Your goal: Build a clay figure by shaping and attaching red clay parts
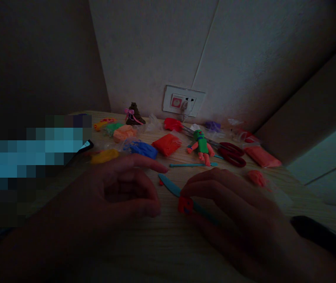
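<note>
My right hand [238,208] is curled over a small red clay piece [185,204] and pinches it between thumb and fingertips on the wooden table [168,243]. A blue plastic modelling knife [170,185] lies under it, its blade pointing up-left. My left hand [117,196] rests beside it with fingers loosely curled, the index finger stretched toward the knife tip, and nothing in it that I can see.
Behind the hands lie clay lumps: yellow [105,156], blue [141,149], orange-red [167,144], orange [124,133], green [113,127]. A clay figure [201,146], red scissors [231,153], a thin blue tool [193,165], a brown clay model [134,114] and a wall socket [183,101] stand further back.
</note>
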A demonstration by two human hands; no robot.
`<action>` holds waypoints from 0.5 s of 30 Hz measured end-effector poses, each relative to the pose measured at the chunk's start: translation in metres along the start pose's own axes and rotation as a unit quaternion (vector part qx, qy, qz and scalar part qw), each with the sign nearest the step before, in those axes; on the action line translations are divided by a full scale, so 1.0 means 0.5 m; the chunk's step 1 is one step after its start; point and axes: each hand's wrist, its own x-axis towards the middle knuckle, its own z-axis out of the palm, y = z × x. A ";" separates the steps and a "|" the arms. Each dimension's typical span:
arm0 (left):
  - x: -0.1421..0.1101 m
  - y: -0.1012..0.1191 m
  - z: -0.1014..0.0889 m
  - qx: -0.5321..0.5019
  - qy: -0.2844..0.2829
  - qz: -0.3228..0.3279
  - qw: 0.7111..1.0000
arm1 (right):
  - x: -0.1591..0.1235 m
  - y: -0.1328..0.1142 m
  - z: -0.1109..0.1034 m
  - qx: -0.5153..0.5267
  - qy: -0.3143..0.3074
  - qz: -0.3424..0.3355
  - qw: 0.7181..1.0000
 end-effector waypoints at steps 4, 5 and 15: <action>-0.004 -0.005 0.010 -0.025 0.005 -0.013 1.000 | 0.002 -0.001 -0.007 -0.002 0.001 0.001 1.000; -0.007 -0.007 0.012 -0.018 0.012 -0.007 1.000 | 0.002 -0.001 -0.009 -0.006 0.000 0.004 1.000; -0.020 -0.022 -0.001 0.157 0.040 0.121 0.979 | -0.002 0.004 -0.009 -0.032 0.014 0.009 0.999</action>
